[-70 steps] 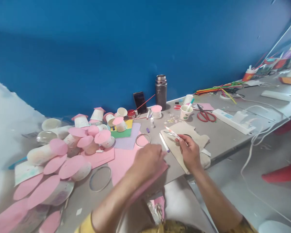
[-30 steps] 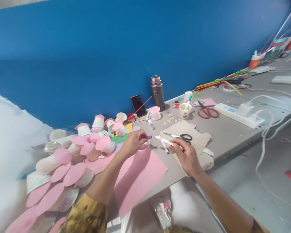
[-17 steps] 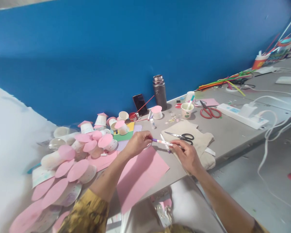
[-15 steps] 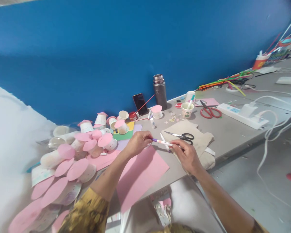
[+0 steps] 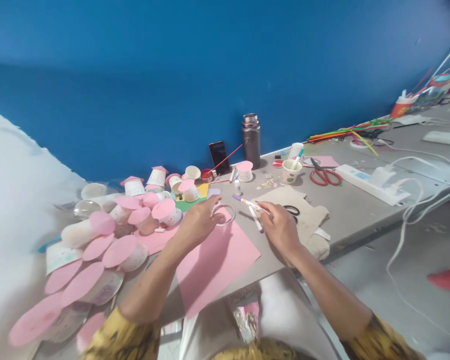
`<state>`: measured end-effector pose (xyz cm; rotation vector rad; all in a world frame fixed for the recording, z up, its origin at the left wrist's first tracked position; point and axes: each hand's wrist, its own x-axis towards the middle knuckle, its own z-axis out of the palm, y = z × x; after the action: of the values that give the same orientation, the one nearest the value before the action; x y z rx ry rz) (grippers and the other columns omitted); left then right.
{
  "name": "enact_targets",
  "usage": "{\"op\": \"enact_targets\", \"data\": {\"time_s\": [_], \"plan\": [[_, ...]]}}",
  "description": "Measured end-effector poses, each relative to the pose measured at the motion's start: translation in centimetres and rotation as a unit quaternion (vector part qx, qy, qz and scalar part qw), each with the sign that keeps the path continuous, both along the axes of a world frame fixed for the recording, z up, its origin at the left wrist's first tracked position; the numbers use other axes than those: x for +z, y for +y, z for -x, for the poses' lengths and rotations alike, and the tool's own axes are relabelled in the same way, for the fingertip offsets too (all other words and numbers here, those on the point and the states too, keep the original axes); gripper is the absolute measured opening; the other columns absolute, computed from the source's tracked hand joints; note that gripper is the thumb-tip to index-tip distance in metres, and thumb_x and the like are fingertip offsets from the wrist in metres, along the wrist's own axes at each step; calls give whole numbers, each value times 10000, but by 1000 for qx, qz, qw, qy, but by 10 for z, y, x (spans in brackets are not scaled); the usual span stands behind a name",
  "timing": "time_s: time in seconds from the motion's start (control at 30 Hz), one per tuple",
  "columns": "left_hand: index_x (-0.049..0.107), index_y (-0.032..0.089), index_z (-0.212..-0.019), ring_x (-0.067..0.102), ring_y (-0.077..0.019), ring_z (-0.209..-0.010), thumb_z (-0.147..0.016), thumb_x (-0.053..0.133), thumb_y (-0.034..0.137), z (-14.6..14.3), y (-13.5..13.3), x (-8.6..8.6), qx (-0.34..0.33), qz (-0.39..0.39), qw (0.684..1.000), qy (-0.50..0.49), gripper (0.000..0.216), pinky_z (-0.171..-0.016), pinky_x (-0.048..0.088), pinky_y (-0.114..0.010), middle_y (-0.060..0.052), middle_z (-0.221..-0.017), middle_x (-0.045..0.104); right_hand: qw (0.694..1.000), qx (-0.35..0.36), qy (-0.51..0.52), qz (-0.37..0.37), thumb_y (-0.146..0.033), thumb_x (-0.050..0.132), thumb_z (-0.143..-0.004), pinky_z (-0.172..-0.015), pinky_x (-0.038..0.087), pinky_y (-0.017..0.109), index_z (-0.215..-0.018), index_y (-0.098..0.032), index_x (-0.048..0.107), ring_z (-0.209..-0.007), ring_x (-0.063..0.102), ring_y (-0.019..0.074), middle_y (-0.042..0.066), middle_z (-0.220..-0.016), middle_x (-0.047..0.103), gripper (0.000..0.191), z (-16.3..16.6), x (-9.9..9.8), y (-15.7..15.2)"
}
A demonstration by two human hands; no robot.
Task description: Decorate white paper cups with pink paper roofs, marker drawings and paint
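Note:
A slim white marker [image 5: 245,201] with a purple end rests in the fingers of my right hand [image 5: 281,227], its purple end pointing left. My left hand [image 5: 198,220] has its thumb and fingers closed at the left rim of a thin white ring [image 5: 232,216], over the far part of a pink paper sheet [image 5: 219,270]. Another white marker [image 5: 255,220] with a purple end lies on the table just left of my right hand. Behind that hand, black-handled scissors [image 5: 293,212] lie on a beige cloth [image 5: 311,220], their blades mostly hidden.
Many paper cups with pink paper discs [image 5: 125,250] crowd the left side. Along the blue wall stand a phone [image 5: 219,157] and a dark flask [image 5: 251,142]. To the right are a patterned cup [image 5: 291,172], red-handled scissors [image 5: 325,176] and a power strip [image 5: 371,185] with cables.
My left hand has let go of the marker's purple end and moved left to the white ring. My right hand keeps the marker and has shifted slightly left.

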<state>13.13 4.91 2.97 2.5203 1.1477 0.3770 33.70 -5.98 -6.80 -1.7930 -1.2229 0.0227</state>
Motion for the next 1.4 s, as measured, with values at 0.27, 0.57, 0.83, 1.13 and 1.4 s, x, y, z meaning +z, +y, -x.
{"op": "enact_targets", "data": {"time_s": [0.27,0.57,0.83,1.13,1.4], "plan": [[705,266,-1262,670,-312,-1292,-973,658,397,105,-90,-74,-120,-61,990,-46,321,-1032,604,-467,-129,-1324,739,989,42,-102,97,-166,576,-923,-914,517,359,-1227,-191,743,-1021,711,298,131,-1082,803,349,12,21,44],[614,245,-1393,574,-336,-1418,-968,576,161,139,-125,-134,-105,-170,972,-126,435,-1089,563,-509,-165,-1454,664,949,-7,-265,170,-269,639,-879,-905,530,443,-1094,-210,746,-1052,665,336,135,-1142,761,247,-66,1,-57],[716,242,-1142,695,-279,-1266,-955,592,64,147,-116,-121,-98,-136,967,-193,286,-1011,604,-438,-108,-1243,788,934,-5,-285,215,-410,679,-899,-813,526,413,-1163,-232,738,-1022,693,332,126,-1113,764,323,-82,-4,-50],[735,262,-1048,730,-243,-1202,-971,593,79,153,-110,-94,-151,28,966,-207,244,-970,641,-375,-64,-1135,821,935,23,-262,239,-412,544,-982,-672,439,341,-1064,-239,782,-838,701,262,107,-1028,764,306,-101,-6,-46],[749,258,-1028,644,-281,-1333,-971,584,112,162,-103,-90,-94,-95,980,-145,227,-1057,579,-438,-73,-1248,786,930,-19,-227,288,-336,660,-943,-667,377,376,-982,-197,784,-781,674,266,148,-892,757,190,-106,21,-46]]}}
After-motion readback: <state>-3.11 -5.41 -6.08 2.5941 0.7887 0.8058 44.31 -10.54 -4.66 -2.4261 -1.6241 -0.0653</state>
